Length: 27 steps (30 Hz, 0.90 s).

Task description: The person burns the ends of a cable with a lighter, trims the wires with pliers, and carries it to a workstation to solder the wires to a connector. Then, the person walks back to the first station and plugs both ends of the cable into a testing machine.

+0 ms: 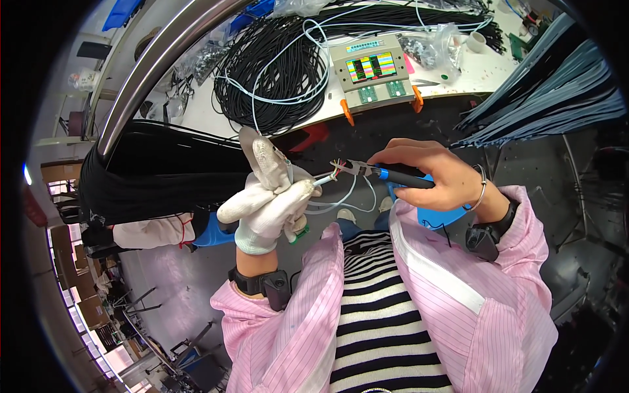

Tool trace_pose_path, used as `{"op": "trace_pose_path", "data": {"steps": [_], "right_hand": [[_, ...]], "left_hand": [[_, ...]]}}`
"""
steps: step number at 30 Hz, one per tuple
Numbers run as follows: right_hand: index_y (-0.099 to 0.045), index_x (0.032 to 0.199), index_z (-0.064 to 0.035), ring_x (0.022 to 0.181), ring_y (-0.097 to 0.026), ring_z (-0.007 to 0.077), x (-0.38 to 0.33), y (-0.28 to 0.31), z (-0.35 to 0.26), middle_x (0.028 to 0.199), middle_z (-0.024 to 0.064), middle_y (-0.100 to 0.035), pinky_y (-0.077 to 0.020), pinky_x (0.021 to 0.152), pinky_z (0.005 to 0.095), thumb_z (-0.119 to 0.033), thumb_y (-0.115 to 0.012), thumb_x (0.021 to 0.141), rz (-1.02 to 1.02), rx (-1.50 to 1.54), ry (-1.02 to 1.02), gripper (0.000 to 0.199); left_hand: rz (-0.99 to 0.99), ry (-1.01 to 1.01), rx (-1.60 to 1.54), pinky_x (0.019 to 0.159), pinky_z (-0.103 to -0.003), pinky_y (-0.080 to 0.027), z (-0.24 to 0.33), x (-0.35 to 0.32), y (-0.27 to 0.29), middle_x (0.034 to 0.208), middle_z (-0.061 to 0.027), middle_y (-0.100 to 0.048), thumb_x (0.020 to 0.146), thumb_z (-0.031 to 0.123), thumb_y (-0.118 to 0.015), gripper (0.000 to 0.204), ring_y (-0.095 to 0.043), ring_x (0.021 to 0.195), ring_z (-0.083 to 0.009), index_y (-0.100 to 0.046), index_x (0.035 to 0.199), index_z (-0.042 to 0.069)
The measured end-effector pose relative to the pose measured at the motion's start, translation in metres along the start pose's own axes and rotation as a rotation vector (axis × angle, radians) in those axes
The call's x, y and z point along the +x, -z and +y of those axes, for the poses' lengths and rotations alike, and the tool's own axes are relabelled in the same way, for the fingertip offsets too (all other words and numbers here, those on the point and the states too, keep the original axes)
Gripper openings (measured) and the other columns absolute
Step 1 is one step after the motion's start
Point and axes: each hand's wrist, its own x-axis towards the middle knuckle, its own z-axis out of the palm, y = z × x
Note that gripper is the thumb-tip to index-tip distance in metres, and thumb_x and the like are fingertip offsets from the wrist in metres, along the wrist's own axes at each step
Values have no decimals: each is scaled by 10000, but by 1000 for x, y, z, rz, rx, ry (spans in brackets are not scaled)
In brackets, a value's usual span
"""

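Observation:
My left hand (pixel 272 200), in a white glove, is closed around a light-blue cable (pixel 324 180) and pinches it near its end. From the cut jacket fan several thin coloured wires (pixel 337 166). My bare right hand (pixel 452 173) grips a pair of cutting pliers (pixel 406 179) with blue-and-black handles. The metal jaws point left and sit right at the wire ends; whether they touch a wire is too small to tell. A small green piece (pixel 301 232) shows beneath the gloved hand, partly hidden by it. Loops of the pale cable hang below both hands.
On the white bench (pixel 452 82) ahead stand a tester with a coloured screen (pixel 371 67) and a big coil of black cable (pixel 262 82). Cable bundles hang over a metal rail (pixel 147 59) at left and at right (pixel 557 85). A person (pixel 157 232) is at left.

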Motion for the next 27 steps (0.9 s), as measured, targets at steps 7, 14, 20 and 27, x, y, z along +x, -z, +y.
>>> {"op": "trace_pose_path", "data": {"steps": [7,14,20,27], "right_hand": [[-551,1044,17,755,-567,281,1,-9,7,916,144,-581,-454,681,329,-131,-658,699,8,-64,-23,390],[-565,1007,-2,691,-573,293,0,-19,14,835,131,-594,-454,612,329,-87,-655,701,90,-82,-45,329],[-576,951,-18,652,-574,247,-11,-32,22,800,106,-593,-447,582,303,-34,-629,707,89,-161,-24,250],[-558,961,-24,656,-573,190,-15,-41,26,751,74,-563,-450,602,294,-30,-622,717,343,21,-162,252]], "left_hand": [[68,74,72,312,-206,-291,6,0,-4,490,-30,-435,781,74,-591,157,-342,339,-81,-555,763,-78],[105,-19,331,327,-215,-340,7,0,-10,503,-41,-464,755,50,-585,128,-404,359,-89,-572,755,-77],[61,18,364,335,-204,-340,3,1,-7,506,-21,-466,771,48,-588,98,-416,364,-80,-592,768,-50],[86,13,238,341,-189,-345,2,2,-6,516,-12,-477,805,65,-597,92,-434,370,-74,-600,805,-26]]}}
